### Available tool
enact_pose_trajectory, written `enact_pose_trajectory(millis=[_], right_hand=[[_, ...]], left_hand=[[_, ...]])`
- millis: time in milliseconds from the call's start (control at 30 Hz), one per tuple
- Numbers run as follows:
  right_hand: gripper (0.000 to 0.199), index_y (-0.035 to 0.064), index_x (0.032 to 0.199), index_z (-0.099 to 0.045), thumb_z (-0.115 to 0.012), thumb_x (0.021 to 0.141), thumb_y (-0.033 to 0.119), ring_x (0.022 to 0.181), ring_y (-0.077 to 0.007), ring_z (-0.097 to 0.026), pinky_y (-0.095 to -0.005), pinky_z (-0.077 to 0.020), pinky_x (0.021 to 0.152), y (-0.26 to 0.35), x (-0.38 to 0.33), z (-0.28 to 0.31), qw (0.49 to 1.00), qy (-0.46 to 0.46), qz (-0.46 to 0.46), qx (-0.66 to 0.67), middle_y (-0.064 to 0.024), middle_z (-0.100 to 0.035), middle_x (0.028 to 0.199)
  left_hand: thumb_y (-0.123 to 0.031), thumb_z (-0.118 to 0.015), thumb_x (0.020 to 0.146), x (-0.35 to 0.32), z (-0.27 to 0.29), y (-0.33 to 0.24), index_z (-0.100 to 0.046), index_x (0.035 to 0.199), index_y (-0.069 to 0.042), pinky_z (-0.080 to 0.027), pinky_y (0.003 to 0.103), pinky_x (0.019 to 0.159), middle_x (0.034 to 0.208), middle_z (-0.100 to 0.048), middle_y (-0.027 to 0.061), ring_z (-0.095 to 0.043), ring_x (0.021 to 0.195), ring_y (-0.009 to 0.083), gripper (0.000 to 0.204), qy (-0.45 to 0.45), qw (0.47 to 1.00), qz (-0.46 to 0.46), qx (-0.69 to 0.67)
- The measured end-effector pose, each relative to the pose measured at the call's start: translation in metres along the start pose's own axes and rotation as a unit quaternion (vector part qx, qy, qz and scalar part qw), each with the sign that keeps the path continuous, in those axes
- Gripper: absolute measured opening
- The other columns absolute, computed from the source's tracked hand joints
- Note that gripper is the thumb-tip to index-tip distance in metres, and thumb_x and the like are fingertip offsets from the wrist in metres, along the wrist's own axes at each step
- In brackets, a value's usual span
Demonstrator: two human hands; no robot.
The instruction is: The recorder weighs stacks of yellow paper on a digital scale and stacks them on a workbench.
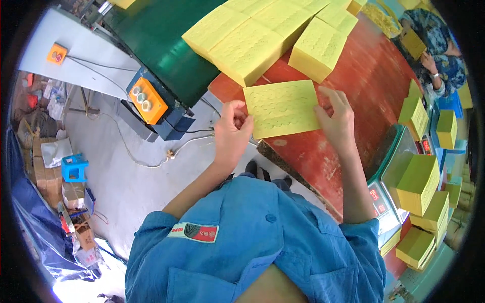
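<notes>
Far to your left, an orange square switch box (57,53) sits on a pale grey panel (76,50), with thin cables running from it. Lower down on the floor you have brown cardboard boxes (48,177) stacked along the edge and a small blue plastic stool (75,167) beside them. Nearer you, an orange control box (147,100) with three round buttons in a row is mounted on a dark blue housing at the edge of the green conveyor belt (166,35).

Your left hand (232,132) pinches the left edge of a yellow sheet (283,108) between thumb and curled fingers. The sheet lies just over the near corner of the red table (364,81), its long axis running left to right between your hands, slightly tilted up to the right; its face shows rows of wavy punched lines. Your right hand (335,117) holds the sheet's right edge, fingers together on top; the thumb is hidden beneath.

Behind the sheet, thick yellow stacks (262,35) of the same paper lie on the belt and table, edges touching. On your chest is a rectangular patch (194,232), red and white. To your right, a weighing scale (386,197) with a red digit display carries a yellow-green block (417,184), with more such blocks (422,242) piled below it. At the far right another person's sleeve (444,65), blue patterned, shows.
</notes>
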State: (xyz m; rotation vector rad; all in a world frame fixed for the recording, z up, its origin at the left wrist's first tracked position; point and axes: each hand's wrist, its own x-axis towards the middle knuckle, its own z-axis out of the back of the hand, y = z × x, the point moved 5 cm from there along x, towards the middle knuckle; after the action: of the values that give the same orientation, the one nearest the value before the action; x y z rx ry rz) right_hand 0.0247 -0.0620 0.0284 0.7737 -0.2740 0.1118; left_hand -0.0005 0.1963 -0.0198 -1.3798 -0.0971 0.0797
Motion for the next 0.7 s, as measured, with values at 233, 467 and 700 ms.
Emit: enact_pose_trajectory(millis=[233,467,700], right_hand=[[0.037,0.0034,0.108,-0.064,-0.067,0.085,0.032,0.103,-0.0347,-0.063,-0.0465,-0.0514,0.082,0.042,0.046,-0.038,0.954,0.062,0.287,-0.053,-0.0163,-0.067,0.107],[0.051,0.0039,0.090,-0.063,-0.058,0.087,0.055,0.075,-0.0388,-0.068,-0.0482,-0.0537,0.068,0.026,0.010,-0.037,0.935,0.258,0.118,-0.215,-0.0184,-0.069,0.080],[0.056,0.0010,0.097,-0.062,-0.055,0.090,0.056,0.076,-0.0370,-0.070,-0.0481,-0.0558,0.071,0.013,-0.084,-0.012,0.961,0.187,-0.086,-0.187,-0.0198,-0.070,0.081]], left_hand=[[-0.017,-0.065,0.092,-0.043,0.003,0.015,-0.047,0.124,-0.003,-0.049,0.026,0.069,0.099,-0.057,0.0084,-0.058,0.085,0.0127,0.039,-0.008,0.997,0.081,-0.015],[-0.063,-0.056,0.090,-0.099,-0.034,0.059,-0.027,0.151,-0.012,-0.046,0.049,0.097,0.146,-0.041,0.0197,-0.048,0.129,0.0375,0.084,0.114,0.861,0.338,-0.363],[-0.046,-0.043,0.102,-0.094,-0.049,0.031,-0.038,0.147,-0.010,-0.037,0.042,0.110,0.140,-0.052,0.0122,-0.049,0.129,0.0248,0.057,0.166,0.879,0.280,-0.348]])
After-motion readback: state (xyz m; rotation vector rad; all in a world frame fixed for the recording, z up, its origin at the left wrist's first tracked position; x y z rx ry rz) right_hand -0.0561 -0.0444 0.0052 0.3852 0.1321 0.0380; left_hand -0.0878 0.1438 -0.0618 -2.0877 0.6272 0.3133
